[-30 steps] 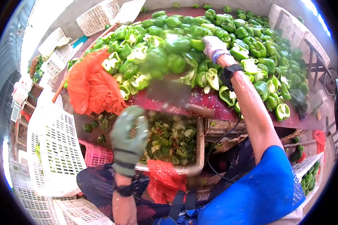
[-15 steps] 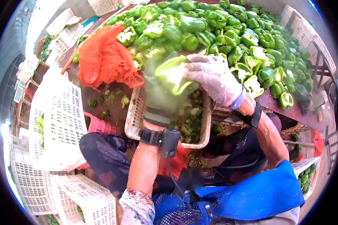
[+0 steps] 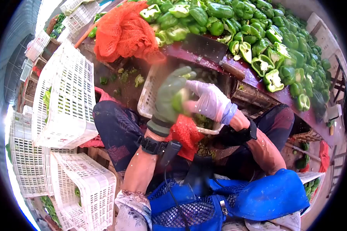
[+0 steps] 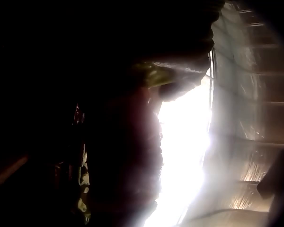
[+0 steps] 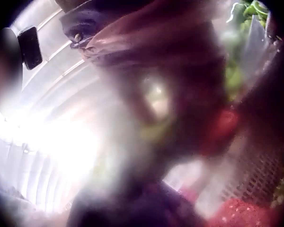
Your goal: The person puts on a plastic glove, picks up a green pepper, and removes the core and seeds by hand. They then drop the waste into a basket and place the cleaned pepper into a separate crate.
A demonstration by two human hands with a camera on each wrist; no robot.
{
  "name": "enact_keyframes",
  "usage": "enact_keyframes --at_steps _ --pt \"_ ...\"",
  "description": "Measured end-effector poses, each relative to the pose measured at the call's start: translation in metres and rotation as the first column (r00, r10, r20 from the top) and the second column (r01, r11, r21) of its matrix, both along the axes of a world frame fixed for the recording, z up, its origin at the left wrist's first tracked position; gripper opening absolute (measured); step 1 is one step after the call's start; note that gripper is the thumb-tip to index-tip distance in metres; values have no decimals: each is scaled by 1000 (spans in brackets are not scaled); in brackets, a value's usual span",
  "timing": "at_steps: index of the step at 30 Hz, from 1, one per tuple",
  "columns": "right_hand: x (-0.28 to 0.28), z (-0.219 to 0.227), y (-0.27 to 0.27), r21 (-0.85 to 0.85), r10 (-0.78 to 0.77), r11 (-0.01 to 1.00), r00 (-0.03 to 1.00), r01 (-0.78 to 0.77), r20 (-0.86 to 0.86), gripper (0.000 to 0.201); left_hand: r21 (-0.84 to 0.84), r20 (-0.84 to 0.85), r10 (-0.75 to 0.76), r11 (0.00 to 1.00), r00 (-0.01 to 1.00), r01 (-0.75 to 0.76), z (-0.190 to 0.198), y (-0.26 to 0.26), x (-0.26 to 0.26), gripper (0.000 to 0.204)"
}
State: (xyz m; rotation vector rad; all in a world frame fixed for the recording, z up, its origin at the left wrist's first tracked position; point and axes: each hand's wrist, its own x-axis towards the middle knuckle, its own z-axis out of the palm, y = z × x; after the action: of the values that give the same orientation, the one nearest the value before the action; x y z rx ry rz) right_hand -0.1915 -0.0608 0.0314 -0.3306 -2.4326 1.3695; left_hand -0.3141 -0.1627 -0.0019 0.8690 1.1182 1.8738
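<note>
Over the crate of scraps, both hands meet at a cut green bell pepper, blurred by motion. My left hand, in a green glove, grips it from the left. From the right, my right hand, in a pale glove, holds the pepper with thumb and fingers at its near side. The gloves hide much of the pepper. The left wrist view is mostly dark; in the right wrist view the glove and a bit of green are blurred. On the red table edge lies a cleaver with a wooden handle.
A large heap of green bell peppers, some halved, covers the table. An orange mesh bag hangs over its left edge. Below the hands stands the scrap crate. White plastic crates stand at the left, and a red mesh lies near the knees.
My right hand went from the pepper heap down toward my body with a cut pepper. My left hand came up to meet it, and both have since moved lower. The head view has tilted down.
</note>
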Motion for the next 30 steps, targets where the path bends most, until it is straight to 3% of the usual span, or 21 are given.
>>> enact_keyframes --at_steps 2,6,10,11,12,13,14,15,17,18,19,21,22,25,27,28,29,30 --pt "-1 -1 1 -107 3 994 997 5 78 38 -18 -109 -25 1000 994 23 -15 2 -3 50" --pt "-1 -13 9 -126 46 992 964 -13 261 32 -70 -216 -125 991 968 112 -28 2 -4 51" --pt "-5 -35 4 -306 6 947 944 101 330 24 -178 -401 -67 984 914 -6 -38 0 4 51" --pt "-6 -37 2 -349 -20 925 937 150 349 23 -169 -259 -39 986 965 -5 -40 -2 6 52" --pt "-5 -38 1 -257 -78 956 966 143 245 22 -153 -109 -4 988 994 -13 -42 -3 8 52" --pt "-5 -37 2 -159 -125 977 984 145 127 21 -94 224 4 995 974 17 -41 -4 7 52" --pt "-6 -35 3 -61 -158 986 987 158 1 20 -46 408 -11 998 913 32 -37 -5 5 52" --pt "-6 -29 8 -70 -249 968 950 240 -187 27 2 576 -24 1000 817 28 -34 -7 2 52" --pt "2 -9 27 -282 -414 893 885 350 -214 39 68 660 -60 998 749 20 -25 -9 -4 53" --pt "8 -21 47 171 -401 892 907 419 -129 41 80 680 -38 997 732 -22 -24 -8 -3 53" --pt "11 -33 64 594 -425 714 904 371 -55 44 120 666 -80 993 742 -1 -21 -9 -5 53" --pt "14 -31 55 490 -429 796 903 356 40 34 197 631 -163 979 758 46 -19 -12 -10 54" --pt "16 -30 51 435 -430 828 899 354 86 30 326 567 -250 943 785 65 -27 -10 -15 54" --pt "10 -14 21 379 -324 870 945 314 -39 25 215 432 -34 974 901 -67 -17 -8 -8 54" --pt "4 -3 6 305 -287 922 951 240 118 30 189 194 51 978 980 -88 -13 -4 2 57" --pt "2 10 1 19 -247 968 927 252 282 32 210 34 83 974 996 -89 -16 -1 7 58" --pt "2 22 -2 -267 -157 920 895 286 419 33 234 -124 117 968 985 -86 -19 4 10 60" --pt "0 13 -1 -424 -166 841 907 336 387 31 206 -316 133 976 939 -69 -19 5 10 63"
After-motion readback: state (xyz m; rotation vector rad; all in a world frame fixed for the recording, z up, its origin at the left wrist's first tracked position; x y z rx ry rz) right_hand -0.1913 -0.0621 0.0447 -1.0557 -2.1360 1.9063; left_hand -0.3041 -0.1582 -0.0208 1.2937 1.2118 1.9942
